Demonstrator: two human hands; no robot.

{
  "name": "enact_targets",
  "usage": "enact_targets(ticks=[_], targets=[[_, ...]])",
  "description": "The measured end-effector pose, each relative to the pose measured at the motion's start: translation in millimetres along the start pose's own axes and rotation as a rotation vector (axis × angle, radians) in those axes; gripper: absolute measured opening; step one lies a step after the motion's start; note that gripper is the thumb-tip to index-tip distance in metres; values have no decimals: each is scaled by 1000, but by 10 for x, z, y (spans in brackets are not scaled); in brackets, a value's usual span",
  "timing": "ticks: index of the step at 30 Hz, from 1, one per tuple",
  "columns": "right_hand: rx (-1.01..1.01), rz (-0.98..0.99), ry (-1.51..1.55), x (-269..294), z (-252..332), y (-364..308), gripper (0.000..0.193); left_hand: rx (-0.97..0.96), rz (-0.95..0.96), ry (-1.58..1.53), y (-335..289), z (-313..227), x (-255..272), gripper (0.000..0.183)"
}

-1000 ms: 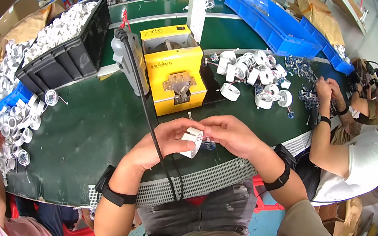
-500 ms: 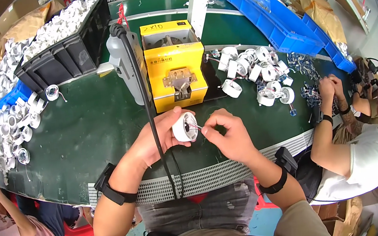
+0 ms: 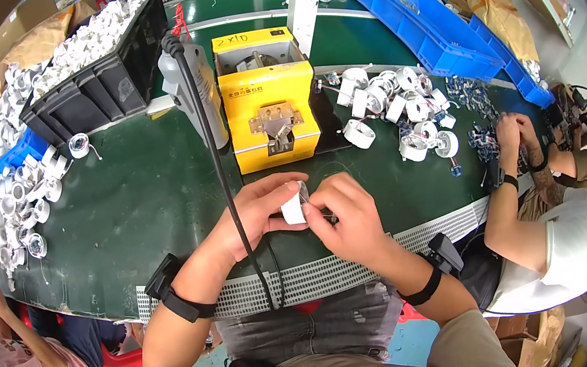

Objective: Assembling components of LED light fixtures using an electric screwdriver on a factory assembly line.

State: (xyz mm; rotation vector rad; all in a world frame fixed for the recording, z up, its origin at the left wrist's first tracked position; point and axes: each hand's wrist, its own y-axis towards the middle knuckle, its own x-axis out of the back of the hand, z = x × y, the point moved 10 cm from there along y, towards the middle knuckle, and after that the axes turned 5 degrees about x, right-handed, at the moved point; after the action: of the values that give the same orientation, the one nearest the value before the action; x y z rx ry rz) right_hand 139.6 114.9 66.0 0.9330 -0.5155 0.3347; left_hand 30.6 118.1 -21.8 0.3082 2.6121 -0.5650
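Close above the table's near edge, a white round plastic housing (image 3: 292, 211) is gripped between the thumb and fingers of my left hand (image 3: 249, 216). Its open side is turned toward my right hand (image 3: 349, 215), whose thumb and fingertips are pinched at the opening on thin wires coming out of it. The inside of the housing is mostly hidden from this angle. Just beyond my hands stands a yellow screw feeder machine (image 3: 250, 141) with a metal mechanism on its front.
A black cable (image 3: 226, 193) hangs down across my left side, before a grey bottle (image 3: 195, 96). White housings lie in piles left (image 3: 21, 195) and right (image 3: 413, 103). A black crate (image 3: 90, 99) and blue bins (image 3: 430, 36) stand behind. Co-workers sit on both sides.
The housing has turned so its opening faces more to the right, and it sits slightly lower. My right hand has moved left and down, its fingertips now against the opening.
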Motion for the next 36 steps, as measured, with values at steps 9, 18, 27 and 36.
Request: enact_targets(ticks=[9,18,27,36], targets=[[32,-35,-1,175,47,-36,22,-73,-21,-182,-93,-40,17,35],[-485,46,706,-130,-389,-17,21,-295,208,-308,-116,-200,-71,35],[-515,-83,679,-112,-439,20,11,-362,289,-309,-166,-324,-220,47],[-432,-156,617,-101,-342,-45,14,-382,331,-234,-205,-286,-277,49]])
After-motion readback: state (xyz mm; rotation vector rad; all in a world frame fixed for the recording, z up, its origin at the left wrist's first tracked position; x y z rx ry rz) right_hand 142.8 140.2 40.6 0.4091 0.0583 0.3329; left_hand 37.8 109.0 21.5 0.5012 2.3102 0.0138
